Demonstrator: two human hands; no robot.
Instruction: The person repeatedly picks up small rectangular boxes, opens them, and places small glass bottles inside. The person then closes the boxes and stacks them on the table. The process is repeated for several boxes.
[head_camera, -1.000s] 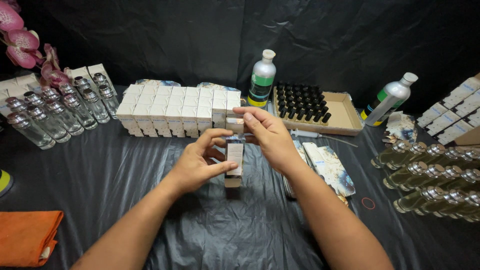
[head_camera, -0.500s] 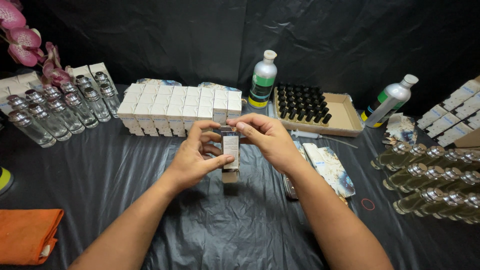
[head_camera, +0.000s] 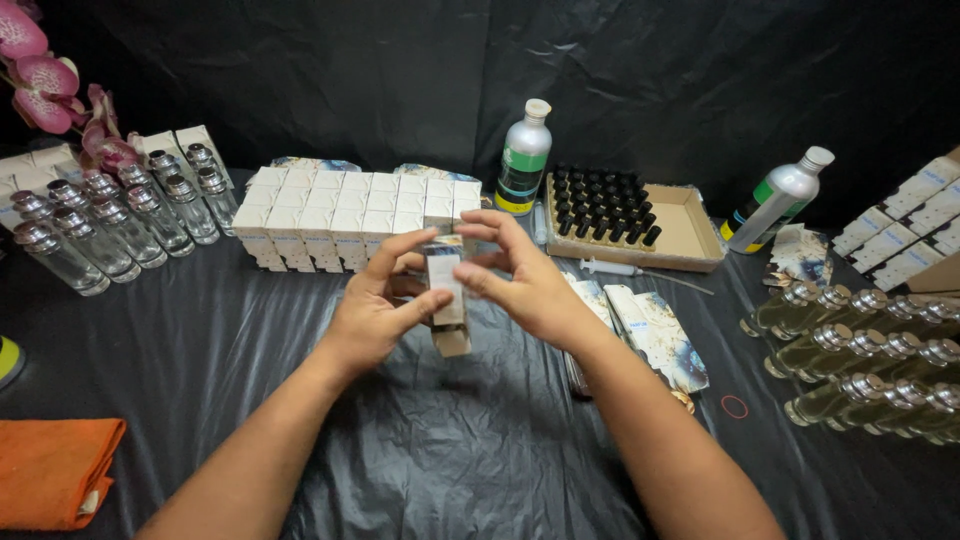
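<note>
— What are the hands doing over there?

— Both are on one small white carton (head_camera: 446, 290), held upright above the black-covered counter (head_camera: 450, 450), about the middle of it. The left hand (head_camera: 375, 310) wraps the carton's left side, thumb across the front, fingers curled behind. The right hand (head_camera: 525, 285) pinches it from the right near the top, fingers spread over the upper end.

— Is the carton closed?

— I can't tell; the top is hidden under the fingers. The bottom end sticks out below both hands.

— What's behind it?

— A block of matching white boxes (head_camera: 350, 215) standing in rows, just beyond the hands. To the left of that, clear glass bottles with silver caps (head_camera: 110, 215), and pink orchid blooms (head_camera: 45, 90) in the corner.

— And on the right?

— A shallow cardboard tray (head_camera: 690, 235) full of small black-capped vials, with a silver bottle with a green label (head_camera: 524, 157) standing just beside it and another one (head_camera: 777, 199) leaning at its far side. Filled glass bottles (head_camera: 870, 360) lie in rows at the right edge. Flat printed sleeves (head_camera: 650, 330) lie under the right forearm, and an orange cloth (head_camera: 55, 470) sits at the lower left.
</note>
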